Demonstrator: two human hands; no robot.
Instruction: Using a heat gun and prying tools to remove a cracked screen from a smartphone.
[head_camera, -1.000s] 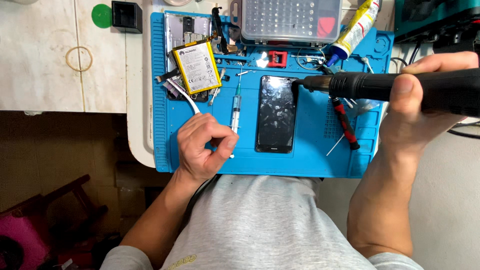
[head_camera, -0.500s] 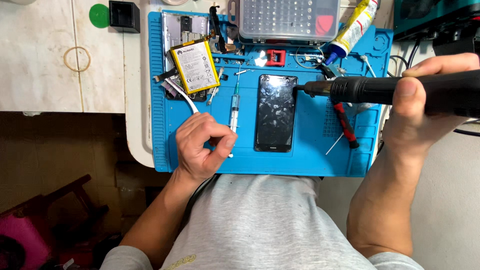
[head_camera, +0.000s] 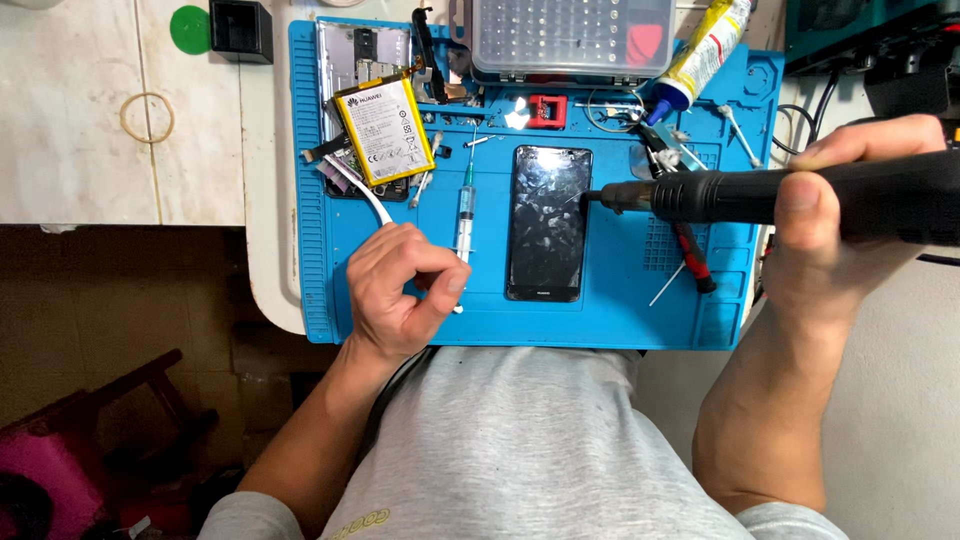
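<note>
- Head view: my right hand (head_camera: 850, 235) stays clamped on the black hot-air wand (head_camera: 790, 195), whose nozzle has crept left onto the phone (head_camera: 547, 222).
- My left hand (head_camera: 400, 290), loosely curled beside the syringe (head_camera: 464, 215), hasn't moved.
- I judge heating is underway.

The right hand (head_camera: 840, 240) is wrapped around a thick black hot-air wand (head_camera: 790, 195), whose metal nozzle tip hovers at the right edge of a black flat smartphone with a cracked glass screen (head_camera: 546, 222). The loosely curled left hand (head_camera: 400, 290) rests on the blue silicone repair mat (head_camera: 620, 310), its fingertips (head_camera: 455, 280) touching the plunger end of a slim clear plastic syringe (head_camera: 464, 210). Beyond its knuckles lies a yellow-edged flat phone battery (head_camera: 385, 130).
</note>
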